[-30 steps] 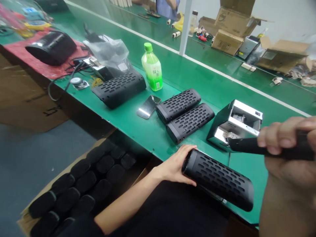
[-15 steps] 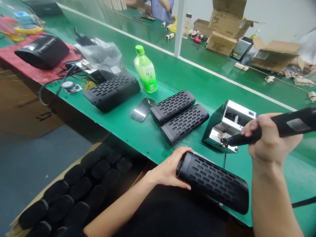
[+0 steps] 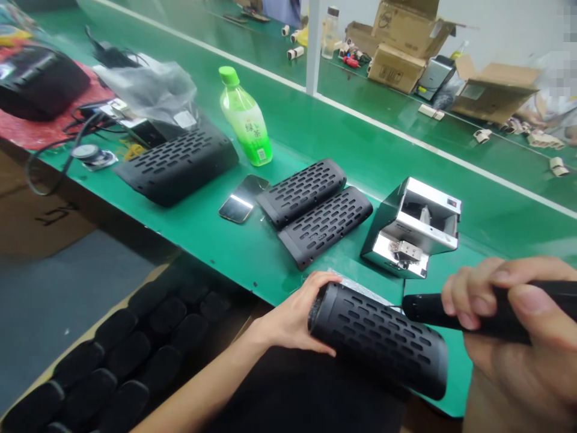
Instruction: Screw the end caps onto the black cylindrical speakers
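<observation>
My left hand grips the left end of a black perforated speaker shell lying along the near edge of the green bench. My right hand is closed around a black electric screwdriver, whose tip points left, just above the shell's right part. Just beyond its tip stands a shiny metal screw feeder box.
Two more speaker shells lie side by side mid-bench, a phone and a larger shell to their left, a green bottle behind. A carton of black shells sits on the floor at left. Cardboard boxes and another person are far across.
My right hand pulled the screwdriver back from the metal feeder box toward me, down over the held shell. The view shifted slightly left; my left hand kept its hold.
</observation>
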Tool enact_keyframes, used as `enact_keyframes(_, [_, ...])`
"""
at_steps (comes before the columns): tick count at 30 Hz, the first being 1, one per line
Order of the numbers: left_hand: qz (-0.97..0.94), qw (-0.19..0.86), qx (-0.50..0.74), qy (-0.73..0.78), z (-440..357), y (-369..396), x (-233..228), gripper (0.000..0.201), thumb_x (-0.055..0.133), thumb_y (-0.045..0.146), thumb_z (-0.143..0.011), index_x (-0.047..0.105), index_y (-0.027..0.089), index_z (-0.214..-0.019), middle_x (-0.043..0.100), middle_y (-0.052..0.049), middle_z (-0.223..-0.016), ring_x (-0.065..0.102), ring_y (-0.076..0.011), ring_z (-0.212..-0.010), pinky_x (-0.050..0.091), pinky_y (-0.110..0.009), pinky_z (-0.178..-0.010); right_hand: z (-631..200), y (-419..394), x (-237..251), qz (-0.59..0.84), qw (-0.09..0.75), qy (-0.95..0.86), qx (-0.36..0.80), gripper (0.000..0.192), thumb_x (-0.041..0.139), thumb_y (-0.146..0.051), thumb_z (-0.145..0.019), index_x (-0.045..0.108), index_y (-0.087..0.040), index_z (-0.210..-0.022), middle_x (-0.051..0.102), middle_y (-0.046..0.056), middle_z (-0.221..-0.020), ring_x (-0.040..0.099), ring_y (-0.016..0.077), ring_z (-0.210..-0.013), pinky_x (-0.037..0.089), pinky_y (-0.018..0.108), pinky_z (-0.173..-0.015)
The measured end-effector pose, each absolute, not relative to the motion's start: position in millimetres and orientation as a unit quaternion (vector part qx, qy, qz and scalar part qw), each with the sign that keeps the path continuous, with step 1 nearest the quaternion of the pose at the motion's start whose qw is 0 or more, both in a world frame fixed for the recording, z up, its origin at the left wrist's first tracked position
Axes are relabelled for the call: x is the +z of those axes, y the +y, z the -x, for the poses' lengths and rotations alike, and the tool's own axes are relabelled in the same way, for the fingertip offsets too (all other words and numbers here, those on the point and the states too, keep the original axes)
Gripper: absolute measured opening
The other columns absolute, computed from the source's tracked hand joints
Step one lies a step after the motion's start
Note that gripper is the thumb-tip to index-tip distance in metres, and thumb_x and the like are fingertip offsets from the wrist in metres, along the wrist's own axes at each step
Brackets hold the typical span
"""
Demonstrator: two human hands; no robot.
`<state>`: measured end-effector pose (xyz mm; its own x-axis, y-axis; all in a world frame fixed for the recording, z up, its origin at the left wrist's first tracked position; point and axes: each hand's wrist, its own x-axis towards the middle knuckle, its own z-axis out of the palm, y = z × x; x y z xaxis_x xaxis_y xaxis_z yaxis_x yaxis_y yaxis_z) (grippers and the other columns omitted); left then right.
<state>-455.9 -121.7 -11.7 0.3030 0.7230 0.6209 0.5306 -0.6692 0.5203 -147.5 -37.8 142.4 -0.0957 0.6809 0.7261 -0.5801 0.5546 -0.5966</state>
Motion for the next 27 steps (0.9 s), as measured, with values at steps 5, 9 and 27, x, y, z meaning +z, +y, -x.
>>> enact_keyframes(5, [-0.799, 0.107, 0.443, 0.392, 455.5, -122.1, -11.8, 0.125, 0.106, 0.092, -0.103, 0.04, 0.036, -0.194, 0.057, -0.021, -0.176, 0.062, -0.0482, -0.167, 0.058, -0.071, -0.145, 142.9, -42.1, 131.2, 0.039, 0.647, -0.591, 0.479, 0.031, 0.105, -0.041, -0.098, 0.08, -0.024, -0.102, 0.057, 0.0, -0.073, 0.058, 0.0179, -0.062, 0.057, 0.035, -0.06])
enact_keyframes(9, [-0.799, 0.103, 0.445, 0.391, 455.3, -122.2, -12.5, 0.125, 0.105, 0.092, -0.104, 0.039, 0.036, -0.194, 0.057, -0.022, -0.176, 0.063, -0.048, -0.166, 0.058, -0.071, -0.145, 139.6, -39.9, 125.9, 0.038, 0.634, -0.603, 0.483, 0.043, 0.108, -0.05, -0.094, 0.076, -0.024, -0.107, 0.056, 0.001, -0.08, 0.062, 0.0222, -0.071, 0.06, 0.04, -0.065])
enact_keyframes(27, [-0.795, 0.106, 0.447, 0.397, 454.2, -122.1, -10.4, 0.125, 0.106, 0.091, -0.103, 0.04, 0.037, -0.194, 0.058, -0.02, -0.176, 0.064, -0.0464, -0.165, 0.058, -0.068, -0.145, 153.2, -48.3, 118.6, -0.011, 0.618, -0.644, 0.451, 0.027, 0.089, -0.032, -0.117, 0.074, -0.021, -0.097, 0.055, -0.001, -0.071, 0.055, 0.0122, -0.061, 0.054, 0.027, -0.062])
